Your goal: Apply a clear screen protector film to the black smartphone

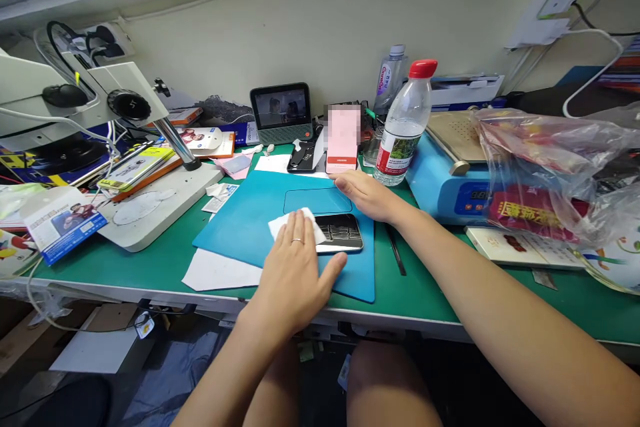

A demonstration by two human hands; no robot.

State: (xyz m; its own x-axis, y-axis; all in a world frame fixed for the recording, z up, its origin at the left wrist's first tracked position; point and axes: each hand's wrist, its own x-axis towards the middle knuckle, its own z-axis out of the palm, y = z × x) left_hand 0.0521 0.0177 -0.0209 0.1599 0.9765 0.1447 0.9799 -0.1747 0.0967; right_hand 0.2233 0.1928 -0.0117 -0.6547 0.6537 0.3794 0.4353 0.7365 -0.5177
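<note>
My left hand [295, 267], a ring on one finger, lies with fingers stretched flat over a white wipe [276, 227], pressing it on the left part of a phone [343, 233]. The phone's dark, shiny surface shows reflections; its left end is hidden under wipe and hand. Behind it on the blue mat [240, 213] rests a clear sheet with a black border [319, 201], apparently a screen protector. My right hand [367, 195] is outstretched at the sheet's right corner, its fingers together and nothing seen in them. Whether it touches the sheet, I cannot tell.
A water bottle [404, 127] with a red cap stands behind my right hand, beside a blue heating plate [440, 173]. A thin black tool [397, 252] lies right of the mat. At left is a microscope stand [150, 213]; a small screen [281, 113] stands at the back.
</note>
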